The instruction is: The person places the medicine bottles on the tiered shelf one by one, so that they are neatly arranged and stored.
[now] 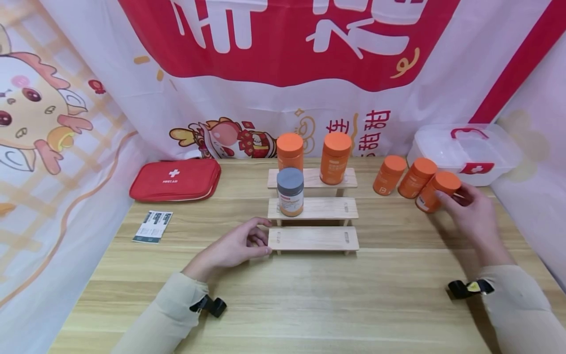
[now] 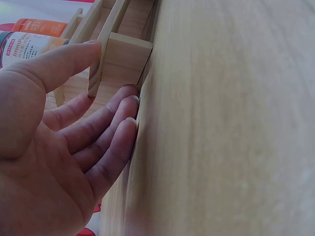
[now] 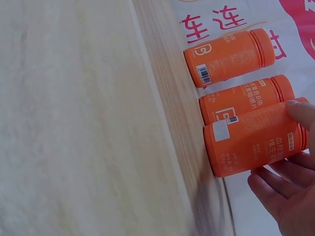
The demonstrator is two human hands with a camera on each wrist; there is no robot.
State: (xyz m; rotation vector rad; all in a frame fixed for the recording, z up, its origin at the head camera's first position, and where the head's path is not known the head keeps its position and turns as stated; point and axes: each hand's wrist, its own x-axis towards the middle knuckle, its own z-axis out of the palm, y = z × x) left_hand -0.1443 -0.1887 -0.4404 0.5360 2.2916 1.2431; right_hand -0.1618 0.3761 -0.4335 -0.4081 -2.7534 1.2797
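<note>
My left hand (image 1: 239, 243) is at the left end of a three-step wooden display stand (image 1: 314, 238), pinching its lowest board between thumb and index finger; the other fingers curl loosely below. On the middle step stands a grey-lidded supplement bottle (image 1: 290, 194). Two orange bottles stand on the top step, one at the left (image 1: 290, 147) and one at the right (image 1: 336, 160). At the right, my right hand (image 1: 477, 214) grips an orange vitamin bottle (image 3: 256, 140), thumb on its near side, fingers behind. Beside it are a second orange bottle (image 1: 414, 179) and a third (image 1: 389, 176).
A red first-aid pouch (image 1: 177, 179) lies at the back left, with a printed leaflet (image 1: 153, 226) in front of it. Behind the right-hand bottles is a clear plastic first-aid box (image 1: 464, 147). A printed cloth (image 1: 247, 93) hangs along the table's back.
</note>
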